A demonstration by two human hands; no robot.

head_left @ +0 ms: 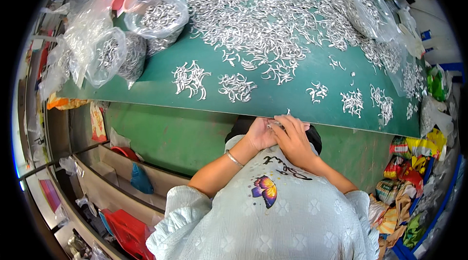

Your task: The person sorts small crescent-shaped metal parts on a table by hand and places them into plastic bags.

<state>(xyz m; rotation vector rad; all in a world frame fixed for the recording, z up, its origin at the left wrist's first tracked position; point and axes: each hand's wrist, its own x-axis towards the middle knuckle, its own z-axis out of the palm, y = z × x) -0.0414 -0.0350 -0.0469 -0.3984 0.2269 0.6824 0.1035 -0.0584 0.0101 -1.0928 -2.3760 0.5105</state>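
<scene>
At the near edge of the green table, my left hand is cupped palm up with a few small silver curved metal pieces in it. My right hand lies over the left palm with its fingers bent and close together; whatever its fingertips pinch is hidden. One loose piece shows on the table edge just beyond the right fingers. Small piles of the same pieces lie near the front edge, a left pile and a pile beside it, with several more to the right.
A wide heap of silver pieces covers the far table. Clear plastic bags of pieces stand at left, with another bag at right. Beneath the table at left is a wooden shelf frame; colourful packets lie at lower right.
</scene>
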